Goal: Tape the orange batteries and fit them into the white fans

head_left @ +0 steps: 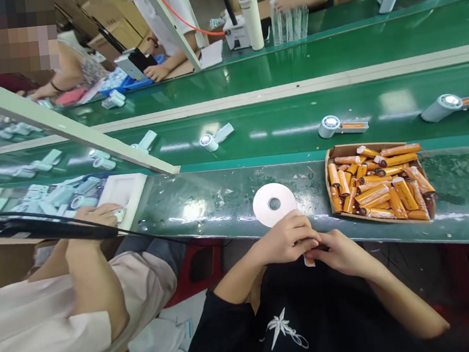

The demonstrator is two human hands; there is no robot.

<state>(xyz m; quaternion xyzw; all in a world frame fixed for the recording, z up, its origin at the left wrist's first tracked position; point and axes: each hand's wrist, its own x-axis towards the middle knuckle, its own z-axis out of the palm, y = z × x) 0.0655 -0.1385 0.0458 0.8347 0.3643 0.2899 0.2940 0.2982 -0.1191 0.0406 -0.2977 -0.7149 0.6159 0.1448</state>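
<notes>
My left hand and my right hand meet close to my body, at the near edge of the bench. Both are closed around an orange battery, of which only a short orange piece with a white end shows below my fingers; the rest is hidden. Just beyond my left hand lies a flat white tape roll with a round hole in its core. To the right of my hands, a cardboard box holds several orange-wrapped batteries in a loose pile.
Past the bench runs a green conveyor belt carrying light-blue fan units. A slanted metal post stands to the left. A co-worker's arm is at my left, beside a white foam tray. Other people work across the belt.
</notes>
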